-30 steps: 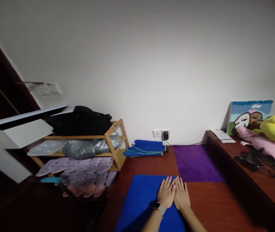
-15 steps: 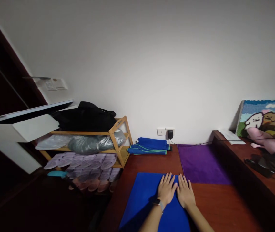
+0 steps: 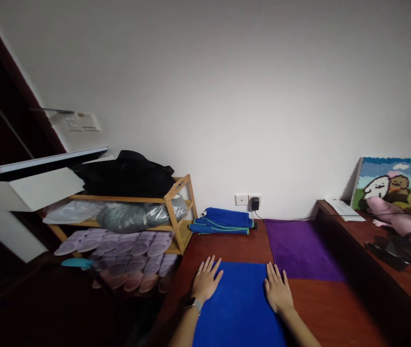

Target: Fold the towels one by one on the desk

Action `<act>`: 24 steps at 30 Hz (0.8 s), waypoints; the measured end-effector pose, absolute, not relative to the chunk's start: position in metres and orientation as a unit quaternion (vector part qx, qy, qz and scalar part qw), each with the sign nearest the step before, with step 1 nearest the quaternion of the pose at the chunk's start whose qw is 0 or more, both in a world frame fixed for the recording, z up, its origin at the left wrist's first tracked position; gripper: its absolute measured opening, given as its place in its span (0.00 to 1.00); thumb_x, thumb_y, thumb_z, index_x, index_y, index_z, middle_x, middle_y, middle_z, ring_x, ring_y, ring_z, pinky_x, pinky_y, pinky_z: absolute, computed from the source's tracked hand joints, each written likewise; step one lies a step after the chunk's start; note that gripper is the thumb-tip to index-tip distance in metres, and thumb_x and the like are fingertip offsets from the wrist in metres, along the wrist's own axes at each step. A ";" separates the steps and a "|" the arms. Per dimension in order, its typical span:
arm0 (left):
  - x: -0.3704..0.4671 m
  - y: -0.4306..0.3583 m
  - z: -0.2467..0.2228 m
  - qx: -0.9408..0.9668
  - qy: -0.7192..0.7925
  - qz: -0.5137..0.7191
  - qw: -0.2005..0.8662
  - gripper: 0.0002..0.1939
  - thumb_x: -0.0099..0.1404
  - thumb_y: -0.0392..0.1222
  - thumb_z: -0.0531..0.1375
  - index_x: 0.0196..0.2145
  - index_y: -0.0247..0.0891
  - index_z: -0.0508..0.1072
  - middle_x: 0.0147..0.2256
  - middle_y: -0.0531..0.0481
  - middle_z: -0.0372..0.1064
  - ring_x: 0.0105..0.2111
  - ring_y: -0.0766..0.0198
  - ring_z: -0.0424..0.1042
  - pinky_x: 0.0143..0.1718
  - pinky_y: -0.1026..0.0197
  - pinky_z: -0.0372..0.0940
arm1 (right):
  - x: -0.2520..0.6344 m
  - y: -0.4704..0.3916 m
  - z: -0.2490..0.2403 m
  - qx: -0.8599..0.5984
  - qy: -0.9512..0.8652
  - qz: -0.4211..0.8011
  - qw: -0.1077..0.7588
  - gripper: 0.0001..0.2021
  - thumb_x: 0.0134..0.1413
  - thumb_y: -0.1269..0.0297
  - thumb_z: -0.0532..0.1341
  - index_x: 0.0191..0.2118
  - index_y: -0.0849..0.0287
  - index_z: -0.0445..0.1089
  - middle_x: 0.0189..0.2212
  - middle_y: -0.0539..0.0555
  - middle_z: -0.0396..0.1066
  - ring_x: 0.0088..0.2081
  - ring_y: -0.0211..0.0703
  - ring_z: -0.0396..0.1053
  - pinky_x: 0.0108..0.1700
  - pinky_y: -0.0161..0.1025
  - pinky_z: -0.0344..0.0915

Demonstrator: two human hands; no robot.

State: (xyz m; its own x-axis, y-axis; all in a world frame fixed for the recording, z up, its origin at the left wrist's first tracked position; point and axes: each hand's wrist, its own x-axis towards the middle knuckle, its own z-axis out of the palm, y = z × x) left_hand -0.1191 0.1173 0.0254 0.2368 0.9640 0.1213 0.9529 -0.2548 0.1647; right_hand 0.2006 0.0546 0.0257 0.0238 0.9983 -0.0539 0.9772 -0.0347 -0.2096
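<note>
A blue cloth (image 3: 241, 303) lies flat on the reddish-brown wooden table (image 3: 321, 308) in front of me. My left hand (image 3: 206, 280) rests palm down on the cloth's left edge near its far corner, fingers spread; a watch is on that wrist. At the far right corner, my right hand (image 3: 278, 289) lies flat with its fingers stretched forward. Neither hand grips anything. Just beyond the right hand, a purple cloth (image 3: 301, 248) is laid out on the table. The near end of the blue cloth runs out of view.
Folded blue cloths with green edging (image 3: 223, 221) sit by the wall, beside a black plug (image 3: 255, 203). To the left stands a wooden rack (image 3: 177, 217) with slippers and a black bag (image 3: 129, 176). A raised ledge (image 3: 357, 236) on the right holds a pink plush toy (image 3: 401, 219).
My left hand has slid left across the blue cloth, from beside the right hand to the cloth's left edge. The right hand has stayed at the right corner. The view has shifted slightly.
</note>
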 end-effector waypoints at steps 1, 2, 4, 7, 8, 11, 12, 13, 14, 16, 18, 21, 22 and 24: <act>-0.127 0.117 0.024 0.784 0.613 0.096 0.025 0.30 0.76 0.60 0.44 0.70 0.50 0.55 0.71 0.47 0.50 0.72 0.53 0.47 0.70 0.43 0.46 | 0.200 0.054 0.026 -0.714 -0.692 0.092 0.054 0.33 0.68 0.52 0.34 0.74 0.59 0.37 0.74 0.47 0.36 0.74 0.44 0.32 0.74 0.53 0.27; -0.134 0.117 0.023 0.782 0.616 0.094 0.023 0.31 0.76 0.60 0.44 0.71 0.49 0.55 0.72 0.47 0.50 0.72 0.53 0.46 0.70 0.44 0.47 | 0.200 0.054 0.027 -0.715 -0.692 0.093 0.048 0.33 0.68 0.53 0.34 0.74 0.59 0.37 0.74 0.47 0.36 0.74 0.44 0.32 0.74 0.53 0.27; -0.142 0.116 0.020 0.781 0.617 0.089 0.024 0.32 0.76 0.61 0.42 0.71 0.48 0.54 0.72 0.47 0.48 0.72 0.53 0.46 0.70 0.44 0.48 | 0.198 0.054 0.029 -0.720 -0.687 0.095 0.036 0.33 0.68 0.54 0.34 0.74 0.60 0.37 0.74 0.48 0.36 0.74 0.44 0.31 0.74 0.53 0.27; -0.147 0.117 0.018 0.783 0.617 0.081 0.020 0.32 0.76 0.60 0.42 0.71 0.45 0.54 0.72 0.47 0.48 0.72 0.54 0.46 0.70 0.45 0.50 | 0.193 0.055 0.029 -0.724 -0.683 0.089 0.043 0.33 0.68 0.55 0.34 0.74 0.62 0.36 0.74 0.48 0.34 0.74 0.43 0.30 0.74 0.52 0.26; -0.147 0.118 0.019 0.782 0.617 0.086 0.012 0.32 0.77 0.59 0.42 0.71 0.44 0.55 0.72 0.46 0.49 0.72 0.54 0.47 0.70 0.45 0.49 | 0.191 0.056 0.027 -0.723 -0.684 0.087 0.050 0.33 0.68 0.53 0.33 0.74 0.61 0.36 0.74 0.48 0.34 0.74 0.43 0.30 0.74 0.51 0.26; -0.136 0.117 0.025 0.775 0.618 0.130 -0.032 0.30 0.77 0.55 0.41 0.70 0.40 0.56 0.71 0.45 0.51 0.71 0.54 0.48 0.71 0.45 0.49 | 0.188 0.055 0.021 -0.718 -0.686 0.094 0.065 0.35 0.69 0.48 0.32 0.74 0.61 0.36 0.74 0.48 0.34 0.74 0.44 0.31 0.74 0.51 0.28; -0.126 0.116 0.028 0.775 0.613 0.149 -0.045 0.30 0.78 0.54 0.41 0.70 0.40 0.57 0.71 0.44 0.52 0.71 0.55 0.49 0.71 0.45 0.49 | 0.188 0.055 0.019 -0.719 -0.685 0.098 0.067 0.35 0.69 0.47 0.32 0.74 0.61 0.36 0.74 0.49 0.35 0.74 0.44 0.31 0.74 0.51 0.29; -0.113 0.113 0.030 0.782 0.599 0.165 -0.052 0.30 0.78 0.53 0.40 0.70 0.39 0.58 0.71 0.44 0.52 0.71 0.55 0.50 0.70 0.45 0.49 | 0.187 0.054 0.018 -0.720 -0.683 0.100 0.069 0.35 0.69 0.47 0.32 0.74 0.62 0.36 0.74 0.49 0.34 0.74 0.44 0.32 0.74 0.50 0.29; -0.095 0.108 0.032 0.797 0.576 0.176 -0.052 0.29 0.78 0.53 0.40 0.69 0.39 0.58 0.70 0.44 0.53 0.71 0.55 0.50 0.70 0.45 0.50 | 0.188 0.054 0.017 -0.721 -0.682 0.100 0.070 0.35 0.69 0.47 0.32 0.74 0.63 0.36 0.74 0.50 0.34 0.74 0.44 0.32 0.74 0.50 0.29; -0.050 0.097 0.033 0.839 0.511 0.184 -0.033 0.29 0.78 0.53 0.39 0.69 0.41 0.59 0.70 0.46 0.55 0.70 0.56 0.51 0.70 0.46 0.50 | 0.189 0.054 0.014 -0.721 -0.682 0.100 0.070 0.35 0.69 0.49 0.33 0.73 0.65 0.36 0.74 0.52 0.35 0.74 0.44 0.32 0.74 0.49 0.30; -0.002 0.084 0.028 0.866 0.463 0.187 0.000 0.29 0.78 0.54 0.39 0.70 0.43 0.57 0.70 0.47 0.55 0.70 0.57 0.52 0.70 0.47 0.51 | 0.191 0.054 0.010 -0.718 -0.685 0.098 0.069 0.35 0.69 0.51 0.35 0.73 0.67 0.39 0.74 0.54 0.37 0.74 0.45 0.33 0.74 0.48 0.31; 0.051 0.072 0.015 0.869 0.456 0.187 0.047 0.30 0.78 0.56 0.38 0.71 0.43 0.55 0.70 0.47 0.55 0.70 0.57 0.51 0.71 0.47 0.50 | 0.193 0.054 0.003 -0.702 -0.704 0.090 0.059 0.32 0.68 0.57 0.38 0.73 0.65 0.46 0.74 0.56 0.38 0.74 0.47 0.33 0.74 0.50 0.31; 0.058 0.071 0.012 0.866 0.461 0.185 0.058 0.31 0.78 0.56 0.38 0.71 0.44 0.55 0.70 0.47 0.55 0.70 0.57 0.51 0.71 0.47 0.49 | 0.194 0.054 0.001 -0.697 -0.709 0.086 0.054 0.32 0.67 0.58 0.38 0.72 0.64 0.47 0.74 0.56 0.38 0.74 0.48 0.33 0.73 0.51 0.31; 0.057 0.072 0.008 0.861 0.471 0.179 0.069 0.31 0.78 0.57 0.38 0.71 0.45 0.54 0.70 0.48 0.54 0.71 0.57 0.51 0.71 0.46 0.48 | 0.194 0.055 -0.002 -0.697 -0.710 0.080 0.049 0.32 0.67 0.58 0.38 0.72 0.65 0.47 0.74 0.56 0.38 0.74 0.48 0.34 0.73 0.51 0.31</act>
